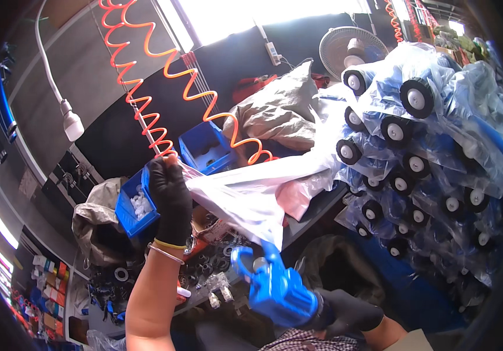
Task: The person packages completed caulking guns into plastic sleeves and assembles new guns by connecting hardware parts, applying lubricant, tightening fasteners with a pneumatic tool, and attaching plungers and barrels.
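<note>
While the left hand [169, 199], in a black glove, holds up the mouth of a clear plastic bag [251, 193], its grip is pinched tight on the bag's top edge and the film hangs down and off to the right from there. The right hand [345, 313], also gloved in black, has its grip closed around the back end of a blue plastic toy [275, 286], low and to the right of the bag hand. The toy's front end points up at the bag's lower fold, right against it or just beside it; I cannot tell whether it has entered the opening.

Judging by that, the toy is not yet bagged: it sits almost wholly outside the film, so sliding it in and letting go are left. Far to the right of both grips, a big heap of bagged toys [433, 146], blue with black and white wheels, looks like finished pieces.

Just behind the left grip stands a small blue bin [134, 205] with white bits, and above it an orange coiled hose [163, 76] hangs. Under the bag, the desk [304, 219] carries loose black parts.
</note>
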Available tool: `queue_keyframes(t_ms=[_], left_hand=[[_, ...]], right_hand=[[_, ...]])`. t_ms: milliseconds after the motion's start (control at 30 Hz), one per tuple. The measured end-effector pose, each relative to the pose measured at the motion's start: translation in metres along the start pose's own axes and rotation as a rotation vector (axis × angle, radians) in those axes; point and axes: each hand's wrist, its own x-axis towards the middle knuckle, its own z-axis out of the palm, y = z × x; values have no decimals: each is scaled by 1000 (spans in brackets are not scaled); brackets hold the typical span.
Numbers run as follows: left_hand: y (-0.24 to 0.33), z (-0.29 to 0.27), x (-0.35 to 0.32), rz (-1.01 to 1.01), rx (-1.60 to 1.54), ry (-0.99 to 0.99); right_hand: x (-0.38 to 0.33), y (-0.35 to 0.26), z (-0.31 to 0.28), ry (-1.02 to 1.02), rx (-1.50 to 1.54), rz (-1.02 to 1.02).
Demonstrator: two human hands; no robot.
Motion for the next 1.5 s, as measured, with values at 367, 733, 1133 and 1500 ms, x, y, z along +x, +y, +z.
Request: queue_keyframes(t_ms=[367,733,1133,1500], left_hand=[[96,-32,-40,-116,202,-516],[149,-134,-83,186,393,-409],[112,-134,-194,-677,-191,-758],[134,-238,-217,-684,-117,-233]], right_hand=[[21,-4,19,-88,-149,-347],[51,-34,36,-74,-162,-168],[143,-39,71,344,-271,-543],[252,53,95,444,-206,-769]])
